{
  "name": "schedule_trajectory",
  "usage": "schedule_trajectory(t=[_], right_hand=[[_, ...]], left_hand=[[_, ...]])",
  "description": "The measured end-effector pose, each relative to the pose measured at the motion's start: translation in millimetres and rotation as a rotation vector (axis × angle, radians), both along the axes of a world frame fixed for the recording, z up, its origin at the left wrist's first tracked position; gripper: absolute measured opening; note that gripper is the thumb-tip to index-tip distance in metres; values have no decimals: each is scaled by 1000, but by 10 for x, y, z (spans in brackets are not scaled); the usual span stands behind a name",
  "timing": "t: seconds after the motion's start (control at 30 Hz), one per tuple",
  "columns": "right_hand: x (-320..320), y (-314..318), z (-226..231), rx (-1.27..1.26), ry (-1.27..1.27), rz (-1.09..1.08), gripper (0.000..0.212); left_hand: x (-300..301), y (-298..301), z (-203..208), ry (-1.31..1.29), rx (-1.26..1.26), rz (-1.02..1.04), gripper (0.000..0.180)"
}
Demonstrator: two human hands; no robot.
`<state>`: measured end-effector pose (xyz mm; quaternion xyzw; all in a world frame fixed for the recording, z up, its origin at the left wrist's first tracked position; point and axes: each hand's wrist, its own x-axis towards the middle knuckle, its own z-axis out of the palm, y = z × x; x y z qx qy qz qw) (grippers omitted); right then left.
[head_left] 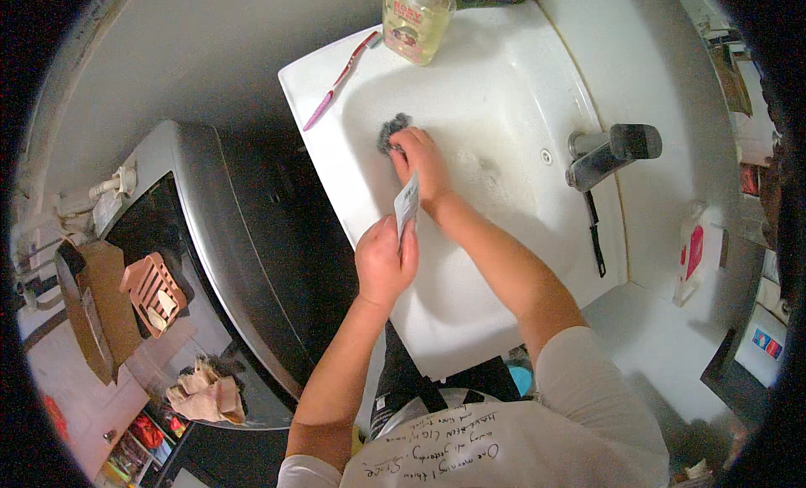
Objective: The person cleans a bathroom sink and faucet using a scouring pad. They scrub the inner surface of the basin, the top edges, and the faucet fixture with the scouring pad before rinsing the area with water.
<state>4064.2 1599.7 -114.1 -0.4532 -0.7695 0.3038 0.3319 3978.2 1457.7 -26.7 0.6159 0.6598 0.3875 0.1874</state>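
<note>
My right hand [423, 164] is closed on a grey, fuzzy scouring pad [393, 133]. It presses the pad against the left inner wall of the white sink [445, 295]. Nearer to me, over the sink's left rim, my left hand [384, 259] grips a small, flat, pale packet [406, 207] between thumb and fingers. The packet stands up out of the fist, close to my right wrist. Its contents cannot be made out.
A toothbrush [340, 83] lies on the sink's far left rim, beside a bottle of yellowish liquid [417, 24]. The dark tap [613, 152] juts in from the right, near a black-handled tool [595, 236]. Left stands a washing machine [227, 202] with a pink soap dish [154, 293].
</note>
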Motion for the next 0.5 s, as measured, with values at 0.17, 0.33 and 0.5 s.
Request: schedule_trajectory(t=[0.17, 0.33, 0.5], right_hand=[[459, 914, -83, 266, -278, -227, 22], [632, 892, -144, 241, -165, -494, 19], [228, 554, -204, 374, -266, -80, 14]], left_hand=[[46, 25, 36, 1, -12, -24, 20], [42, -16, -24, 13, -25, -18, 17], [26, 7, -26, 14, -38, -16, 18]])
